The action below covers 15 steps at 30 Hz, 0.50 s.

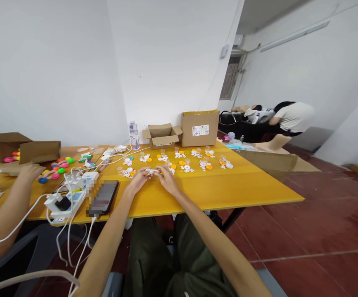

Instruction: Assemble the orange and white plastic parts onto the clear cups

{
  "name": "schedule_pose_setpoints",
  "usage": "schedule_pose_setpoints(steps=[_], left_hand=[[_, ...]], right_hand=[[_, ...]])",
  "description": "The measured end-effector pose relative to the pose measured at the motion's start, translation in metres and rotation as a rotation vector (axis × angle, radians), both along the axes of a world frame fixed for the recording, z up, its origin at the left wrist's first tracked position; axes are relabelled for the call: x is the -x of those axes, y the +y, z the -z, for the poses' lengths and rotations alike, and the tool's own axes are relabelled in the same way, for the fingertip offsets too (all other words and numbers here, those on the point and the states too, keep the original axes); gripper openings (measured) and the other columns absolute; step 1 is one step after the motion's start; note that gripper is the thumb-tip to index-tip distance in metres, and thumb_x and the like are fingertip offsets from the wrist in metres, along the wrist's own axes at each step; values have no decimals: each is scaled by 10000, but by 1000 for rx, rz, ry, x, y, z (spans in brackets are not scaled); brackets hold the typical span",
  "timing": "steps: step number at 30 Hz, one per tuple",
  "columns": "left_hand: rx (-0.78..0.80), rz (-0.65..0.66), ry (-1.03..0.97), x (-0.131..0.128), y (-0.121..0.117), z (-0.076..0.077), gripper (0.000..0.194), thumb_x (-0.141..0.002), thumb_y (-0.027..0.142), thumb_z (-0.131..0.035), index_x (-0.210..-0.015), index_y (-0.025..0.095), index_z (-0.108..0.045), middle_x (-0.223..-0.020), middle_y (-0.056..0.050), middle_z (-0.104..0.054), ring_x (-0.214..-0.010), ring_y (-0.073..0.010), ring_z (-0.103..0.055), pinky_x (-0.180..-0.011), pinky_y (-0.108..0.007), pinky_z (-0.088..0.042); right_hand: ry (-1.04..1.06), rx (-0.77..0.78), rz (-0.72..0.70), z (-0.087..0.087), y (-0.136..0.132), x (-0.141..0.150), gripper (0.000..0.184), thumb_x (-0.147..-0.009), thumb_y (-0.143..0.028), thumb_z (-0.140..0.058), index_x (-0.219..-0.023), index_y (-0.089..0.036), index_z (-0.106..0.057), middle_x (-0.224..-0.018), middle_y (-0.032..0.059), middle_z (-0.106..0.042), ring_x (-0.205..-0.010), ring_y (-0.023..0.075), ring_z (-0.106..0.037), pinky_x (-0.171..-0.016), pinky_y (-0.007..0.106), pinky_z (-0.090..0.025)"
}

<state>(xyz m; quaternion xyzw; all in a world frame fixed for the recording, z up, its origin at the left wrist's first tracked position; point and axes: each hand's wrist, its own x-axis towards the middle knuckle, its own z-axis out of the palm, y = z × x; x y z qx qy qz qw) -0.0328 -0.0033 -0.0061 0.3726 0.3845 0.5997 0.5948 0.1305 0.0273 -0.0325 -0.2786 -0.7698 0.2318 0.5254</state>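
Observation:
Both hands meet over the near middle of the yellow table (216, 189). My left hand (138, 180) is closed around a small white and clear plastic part (152, 171), with the fingers pinched at its left end. From the other side, my right hand (167, 180) pinches the same part; its exact kind is too small to make out. Small piles of white, orange and clear plastic pieces lie beyond and beside the hands. Among them are a pile (186, 166) right of my right hand and a pile (129, 172) left of my left hand.
A phone (104, 198) and a power strip (73, 198) with white cables lie to the left. At the back stand a bottle (133, 135), an open small carton (162, 140) and a larger carton (199, 132). A co-worker's hand (32, 171) is near colourful balls (56, 170).

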Motion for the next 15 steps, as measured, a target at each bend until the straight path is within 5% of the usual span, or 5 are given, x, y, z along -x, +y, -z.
schedule_pose_setpoints(steps=[5, 15], left_hand=[[-12, 8, 19, 0, 1, 1, 108, -702, 101, -762, -770, 154, -697, -738, -20, -683, -659, -111, -613, -638, -232, -480], [-22, -31, 29, -3, -2, -3, 111, -659, 80, -749, -708, 151, -679, -689, -5, -662, -613, -100, -573, -592, -224, -442]], right_hand=[[-27, -42, -43, -3, -5, 0, 220, -920, -211, -526, -1068, -268, -679, -1041, 54, -677, -988, 213, -639, -894, 349, -542], [80, 18, 102, -1, -5, 2, 216, -919, -277, -512, -1103, -245, -622, -1066, 79, -672, -953, 231, -647, -852, 365, -551]])
